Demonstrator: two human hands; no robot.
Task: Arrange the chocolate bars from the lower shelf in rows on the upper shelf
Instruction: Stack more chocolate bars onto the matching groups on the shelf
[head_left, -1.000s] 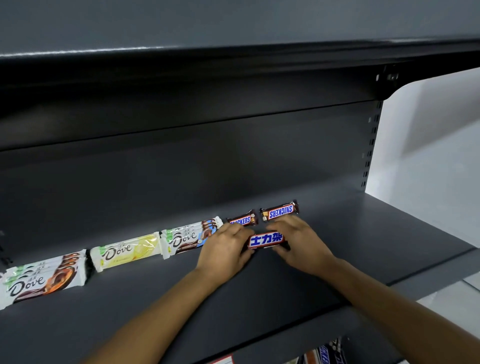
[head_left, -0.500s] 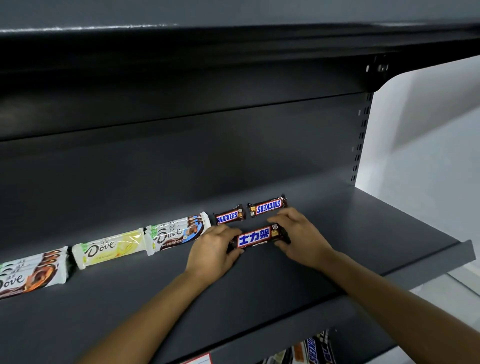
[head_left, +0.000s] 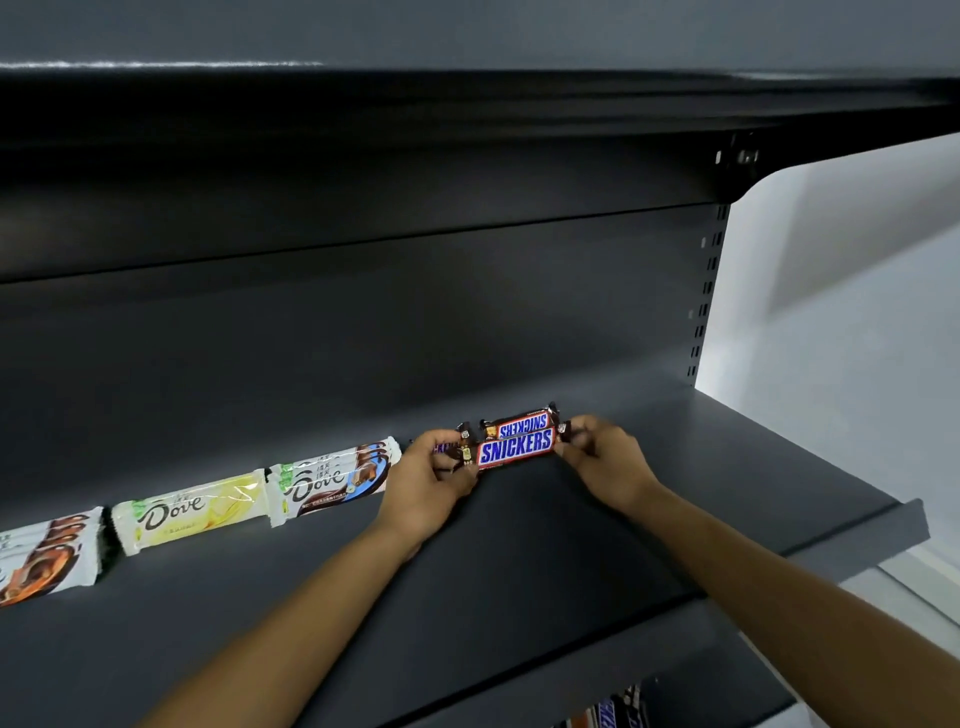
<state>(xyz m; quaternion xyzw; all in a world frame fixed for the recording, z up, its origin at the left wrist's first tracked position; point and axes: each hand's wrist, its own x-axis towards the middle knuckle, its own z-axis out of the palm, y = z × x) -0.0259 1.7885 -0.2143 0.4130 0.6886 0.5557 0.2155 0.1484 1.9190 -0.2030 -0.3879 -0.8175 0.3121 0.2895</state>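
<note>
Snickers bar (head_left: 514, 451) is over the dark grey upper shelf (head_left: 571, 545), a white wall (head_left: 831, 364) to the right. Left hand (head_left: 426, 483) and right hand (head_left: 608, 467) fingers pinch its ends. Its wrapper is brown with blue lettering, and it is just in front of a second bar (head_left: 522, 423).

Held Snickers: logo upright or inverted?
Right way up: the held Snickers bar, pinched between left hand and right hand, reads normally; the rear bar reads inverted.
</note>
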